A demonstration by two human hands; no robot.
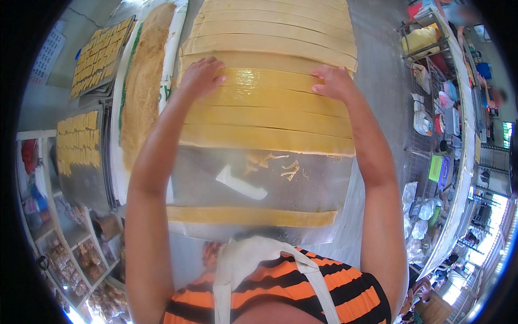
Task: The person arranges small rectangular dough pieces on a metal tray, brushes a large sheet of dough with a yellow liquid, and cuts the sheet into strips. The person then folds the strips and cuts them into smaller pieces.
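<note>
A wide sheet of yellow dough cut into long strips [270, 116] lies across a steel worktable [318, 183]. My left hand [200, 75] rests fingers-down on the left end of one glossy strip. My right hand [333, 81] presses on the right end of the same strip. Both hands lie flat on the dough with fingers together, gripping nothing. One single strip [251, 216] lies apart near the table's front edge. A white plastic scraper [241, 184] and a few dough scraps [275, 163] sit on the bare metal between.
A long bed of brown crumbs [143, 81] on a white sack runs along the left. Trays of cut yellow pieces [80, 141] [102, 54] stand further left, above shelves of packed goods [86, 254]. A wire rack with bags and containers [440, 124] is at the right.
</note>
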